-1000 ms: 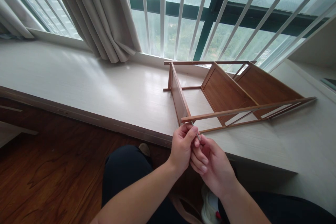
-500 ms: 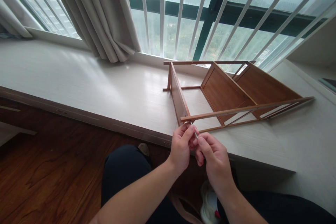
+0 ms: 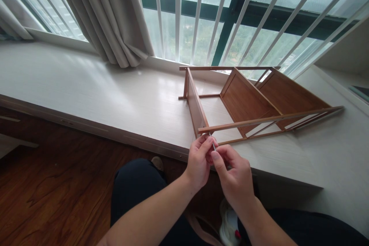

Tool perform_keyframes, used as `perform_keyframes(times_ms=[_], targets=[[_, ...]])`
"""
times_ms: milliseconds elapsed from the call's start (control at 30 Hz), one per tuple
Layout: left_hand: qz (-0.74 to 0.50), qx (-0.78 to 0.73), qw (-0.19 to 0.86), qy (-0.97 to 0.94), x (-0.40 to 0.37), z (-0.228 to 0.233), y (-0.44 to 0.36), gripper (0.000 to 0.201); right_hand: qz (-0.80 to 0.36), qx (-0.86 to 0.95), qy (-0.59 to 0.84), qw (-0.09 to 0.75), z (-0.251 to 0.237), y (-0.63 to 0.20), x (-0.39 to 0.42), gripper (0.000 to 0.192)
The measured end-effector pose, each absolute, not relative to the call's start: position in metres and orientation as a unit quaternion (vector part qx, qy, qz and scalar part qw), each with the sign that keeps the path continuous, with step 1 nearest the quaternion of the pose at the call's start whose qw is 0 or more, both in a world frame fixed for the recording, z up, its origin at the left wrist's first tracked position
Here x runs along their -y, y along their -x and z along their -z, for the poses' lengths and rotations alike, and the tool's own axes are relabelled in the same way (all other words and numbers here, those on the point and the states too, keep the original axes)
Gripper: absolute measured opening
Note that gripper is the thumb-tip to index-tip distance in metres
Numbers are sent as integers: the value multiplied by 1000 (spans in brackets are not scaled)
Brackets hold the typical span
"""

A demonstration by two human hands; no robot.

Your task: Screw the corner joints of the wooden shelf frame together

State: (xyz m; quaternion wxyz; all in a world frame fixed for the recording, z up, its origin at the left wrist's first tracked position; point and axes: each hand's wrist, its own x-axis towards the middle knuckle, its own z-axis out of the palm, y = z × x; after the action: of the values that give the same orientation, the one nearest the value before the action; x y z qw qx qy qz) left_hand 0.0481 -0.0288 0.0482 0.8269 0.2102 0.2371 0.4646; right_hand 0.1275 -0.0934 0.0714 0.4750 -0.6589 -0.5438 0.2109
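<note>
A brown wooden shelf rack (image 3: 250, 102) lies on its side on the white window ledge, its near leg end just above my hands. My left hand (image 3: 199, 161) is closed, thumb and fingers pinching a thin silver metal rod (image 3: 213, 146) right by that leg end. The rod's upper end reaches the underside of the leg; whether it sits in a hole I cannot tell. With thumb and curled fingers, my right hand (image 3: 235, 169) grips the rod's lower end, close against the left fingers. The fingertips partly hide the rod.
The white ledge (image 3: 115, 92) runs along a barred window, and its front edge lies just beyond my knees. A grey curtain (image 3: 112, 19) hangs at the back left. Below is a dark wood floor (image 3: 57, 188). A white object with a red spot (image 3: 229, 226) stands between my legs.
My right hand has shifted slightly left and turned, its fingers now curled closer around the rod's lower end. The rod's angle has changed a little. The rack and my left hand stay nearly in place.
</note>
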Motion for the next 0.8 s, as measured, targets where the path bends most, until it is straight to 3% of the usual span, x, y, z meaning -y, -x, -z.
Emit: perform_keyframes(times_ms=[233, 533, 633, 800], targets=[[-473, -230, 825, -208, 29, -50, -48, 28, -118, 589, 667, 441, -73, -128, 92, 20], [-470, -241, 824, -204, 29, -48, -48, 30, -132, 584, 661, 453, -71, -129, 90, 22], [-475, -236, 820, -213, 28, -48, -49, 29, -200, 554, 647, 485, -71, -129, 88, 31], [-468, -242, 815, -242, 27, -46, -48, 32, -445, 385, 551, 591, -66, -124, 86, 36]])
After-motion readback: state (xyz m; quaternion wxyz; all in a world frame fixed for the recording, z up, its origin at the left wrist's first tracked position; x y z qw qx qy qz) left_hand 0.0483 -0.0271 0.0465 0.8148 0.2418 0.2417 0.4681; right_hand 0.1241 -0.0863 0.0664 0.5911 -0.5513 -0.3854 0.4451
